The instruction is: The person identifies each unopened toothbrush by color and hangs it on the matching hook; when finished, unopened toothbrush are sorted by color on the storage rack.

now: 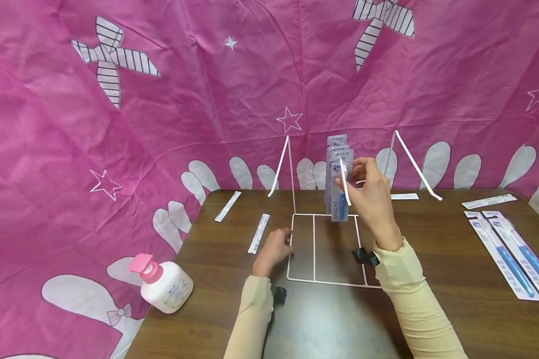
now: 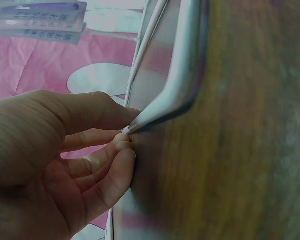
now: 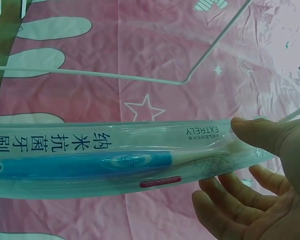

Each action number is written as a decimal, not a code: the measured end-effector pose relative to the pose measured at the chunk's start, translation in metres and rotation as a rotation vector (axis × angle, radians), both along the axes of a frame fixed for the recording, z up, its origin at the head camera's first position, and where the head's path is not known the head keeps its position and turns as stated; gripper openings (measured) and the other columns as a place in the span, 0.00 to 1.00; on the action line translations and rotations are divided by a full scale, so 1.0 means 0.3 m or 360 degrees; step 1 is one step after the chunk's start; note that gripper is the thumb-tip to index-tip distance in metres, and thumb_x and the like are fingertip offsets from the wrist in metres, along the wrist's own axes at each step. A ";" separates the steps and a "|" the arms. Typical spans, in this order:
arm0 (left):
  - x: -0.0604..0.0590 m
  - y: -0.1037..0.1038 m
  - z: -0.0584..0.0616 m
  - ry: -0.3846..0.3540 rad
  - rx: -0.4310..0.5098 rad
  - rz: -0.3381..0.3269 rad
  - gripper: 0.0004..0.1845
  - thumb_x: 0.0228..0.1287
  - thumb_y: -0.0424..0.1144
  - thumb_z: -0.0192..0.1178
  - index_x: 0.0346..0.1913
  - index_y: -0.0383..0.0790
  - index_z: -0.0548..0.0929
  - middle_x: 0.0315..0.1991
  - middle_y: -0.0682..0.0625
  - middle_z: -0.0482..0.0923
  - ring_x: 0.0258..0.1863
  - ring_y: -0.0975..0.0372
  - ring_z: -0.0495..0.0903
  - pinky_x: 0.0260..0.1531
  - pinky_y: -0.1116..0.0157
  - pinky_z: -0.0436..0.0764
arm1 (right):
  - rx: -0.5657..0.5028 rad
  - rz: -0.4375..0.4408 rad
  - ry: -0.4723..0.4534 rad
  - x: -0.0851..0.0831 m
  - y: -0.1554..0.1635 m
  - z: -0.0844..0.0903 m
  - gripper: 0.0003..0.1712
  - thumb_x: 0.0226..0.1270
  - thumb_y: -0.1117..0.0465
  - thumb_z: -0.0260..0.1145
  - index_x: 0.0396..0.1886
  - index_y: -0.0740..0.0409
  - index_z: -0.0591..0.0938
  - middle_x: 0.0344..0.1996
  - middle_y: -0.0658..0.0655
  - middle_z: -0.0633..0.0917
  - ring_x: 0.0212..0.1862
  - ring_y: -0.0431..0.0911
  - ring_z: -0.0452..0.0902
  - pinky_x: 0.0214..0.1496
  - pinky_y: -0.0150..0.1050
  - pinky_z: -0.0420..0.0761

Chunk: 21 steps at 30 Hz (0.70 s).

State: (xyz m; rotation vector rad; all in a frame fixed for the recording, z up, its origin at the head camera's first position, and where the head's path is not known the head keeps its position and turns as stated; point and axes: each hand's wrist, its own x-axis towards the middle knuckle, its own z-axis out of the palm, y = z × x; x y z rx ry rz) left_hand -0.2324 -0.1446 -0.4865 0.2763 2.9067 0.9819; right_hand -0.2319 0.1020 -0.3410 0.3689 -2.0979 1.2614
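Observation:
A white wire rack (image 1: 315, 249) stands on the brown table (image 1: 431, 259), its square base flat on the wood. Several packaged blue toothbrushes (image 1: 338, 149) hang on its middle hook. My right hand (image 1: 355, 182) pinches the front toothbrush pack (image 3: 115, 160), thumb (image 3: 262, 132) on the clear front and fingers behind it. My left hand (image 1: 276, 247) is at the left edge of the base. There its thumb and curled fingers (image 2: 105, 165) pinch the wire (image 2: 175, 85) against the table.
A white lotion bottle (image 1: 166, 286) with a pink pump stands front left. Two toothbrush packs (image 1: 512, 257) lie at the right; thin white packs lie at the left (image 1: 258, 233), back left (image 1: 227, 206) and back right (image 1: 489, 201). Pink cloth (image 1: 117, 149) surrounds the table.

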 end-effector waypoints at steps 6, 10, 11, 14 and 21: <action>0.000 0.000 0.001 -0.0020 0.0018 0.0008 0.26 0.54 0.25 0.70 0.58 0.29 0.80 0.36 0.46 0.81 0.33 0.57 0.77 0.35 0.59 0.79 | -0.0033 -0.0022 0.0003 0.006 0.014 0.008 0.26 0.55 0.73 0.76 0.51 0.71 0.75 0.34 0.67 0.84 0.37 0.58 0.83 0.38 0.18 0.71; -0.003 0.000 -0.002 -0.0017 0.0025 0.0000 0.25 0.54 0.25 0.70 0.58 0.28 0.80 0.36 0.46 0.80 0.33 0.57 0.77 0.34 0.59 0.79 | -0.0052 -0.0019 -0.0011 0.011 0.024 0.014 0.25 0.57 0.72 0.74 0.53 0.71 0.75 0.35 0.67 0.84 0.38 0.58 0.83 0.39 0.19 0.71; -0.003 0.001 -0.001 -0.0012 0.0025 -0.0005 0.25 0.54 0.25 0.70 0.58 0.28 0.80 0.36 0.46 0.80 0.32 0.57 0.77 0.34 0.59 0.79 | -0.0056 -0.0018 -0.0012 0.010 0.027 0.013 0.25 0.57 0.72 0.74 0.53 0.71 0.75 0.35 0.67 0.84 0.38 0.58 0.83 0.39 0.19 0.71; -0.002 0.001 -0.001 -0.0015 0.0033 -0.0011 0.26 0.54 0.24 0.70 0.58 0.28 0.80 0.36 0.46 0.80 0.32 0.57 0.77 0.34 0.59 0.79 | -0.0062 -0.0018 -0.0013 0.011 0.030 0.011 0.25 0.57 0.72 0.74 0.53 0.71 0.75 0.35 0.67 0.83 0.38 0.58 0.82 0.39 0.19 0.71; -0.001 0.000 -0.002 -0.0004 0.0029 -0.0010 0.25 0.54 0.25 0.70 0.58 0.28 0.80 0.36 0.45 0.81 0.33 0.57 0.77 0.35 0.58 0.80 | -0.0049 -0.0017 -0.0007 0.011 0.022 0.010 0.25 0.56 0.73 0.74 0.52 0.71 0.75 0.35 0.67 0.83 0.38 0.58 0.82 0.39 0.19 0.71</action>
